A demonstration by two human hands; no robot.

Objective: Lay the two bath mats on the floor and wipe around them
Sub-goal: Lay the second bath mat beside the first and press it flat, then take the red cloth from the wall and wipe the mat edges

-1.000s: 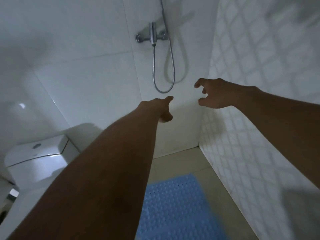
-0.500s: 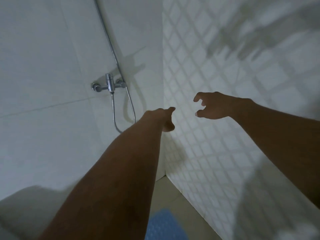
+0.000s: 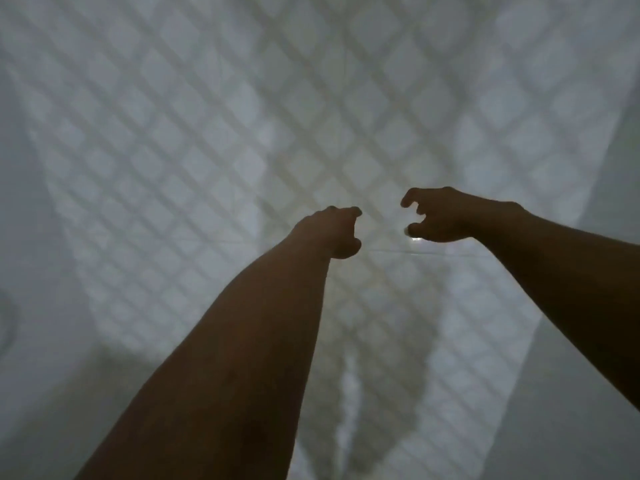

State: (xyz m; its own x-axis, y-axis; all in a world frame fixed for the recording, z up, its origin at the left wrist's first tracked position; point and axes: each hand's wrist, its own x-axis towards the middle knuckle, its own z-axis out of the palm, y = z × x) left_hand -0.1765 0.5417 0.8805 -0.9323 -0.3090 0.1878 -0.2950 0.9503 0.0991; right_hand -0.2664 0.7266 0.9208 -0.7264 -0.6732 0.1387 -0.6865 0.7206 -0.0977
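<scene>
Neither bath mat is showing in the head view, so I can't tell where they are lying. Both bare arms are reaching forward and up, hands empty. Left hand (image 3: 334, 232) is sitting centre frame, fingers curled loosely inward, thumb tucked under, gripping nothing. Right hand (image 3: 446, 216) is hovering just beside it at about the same height, a small gap between the two; its fingers (image 3: 410, 197) are hooked claw-like with thumb spread below, not closed on anything. Behind them, a pale wall with a raised diamond lattice pattern (image 3: 242, 133) is filling most of the frame, blurred. Dark arm shadows are falling across its lower part. A thin horizontal seam (image 3: 433, 252) is running across the wall just under the hands.
</scene>
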